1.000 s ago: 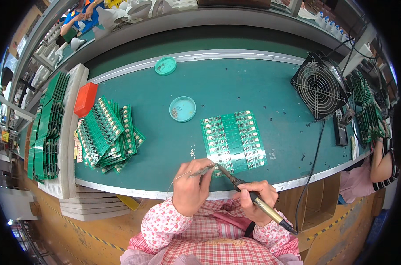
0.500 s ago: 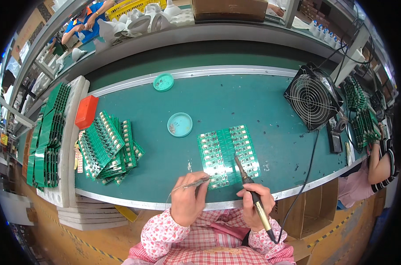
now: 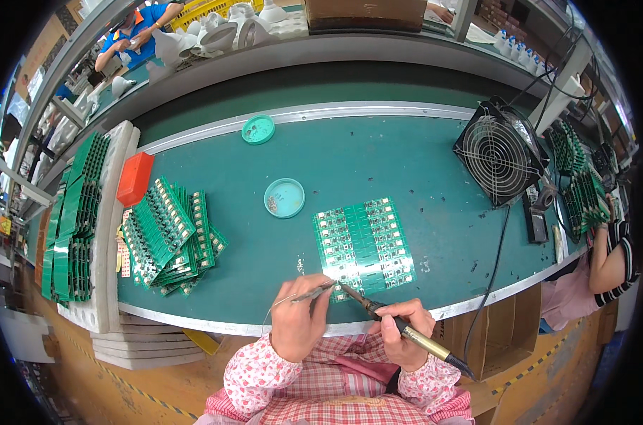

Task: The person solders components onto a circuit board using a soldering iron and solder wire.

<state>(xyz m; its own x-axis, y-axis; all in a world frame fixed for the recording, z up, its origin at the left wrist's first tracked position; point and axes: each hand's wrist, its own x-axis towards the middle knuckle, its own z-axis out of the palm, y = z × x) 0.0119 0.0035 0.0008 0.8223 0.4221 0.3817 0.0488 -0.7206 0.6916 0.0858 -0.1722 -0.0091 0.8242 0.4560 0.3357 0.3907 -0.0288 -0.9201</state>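
A green circuit board panel [image 3: 367, 244] with rows of small components lies flat on the table before me. At its near left corner my left hand [image 3: 296, 322] is closed on tweezers [image 3: 313, 292], their tips over the board. A thin wire trails from that hand. My right hand [image 3: 406, 329] grips a soldering iron [image 3: 429, 343] with a dark, gold-banded handle. The iron points left, its tip close to the tweezers' tips above the lower left components. Whether the two tips touch, I cannot tell.
Left of the board are stacked panels [image 3: 169, 234], a red box [image 3: 134, 179] and a white foam tray [image 3: 107, 297] of boards. Two round dishes, one nearer [image 3: 284, 197] and one farther [image 3: 257, 129], stand behind. A fan [image 3: 502, 152] and a black cable [image 3: 493, 265] are at right.
My right hand has swung the soldering iron's tip left and nearer, from the board's middle to the tweezers' tips. My left hand has hardly moved.
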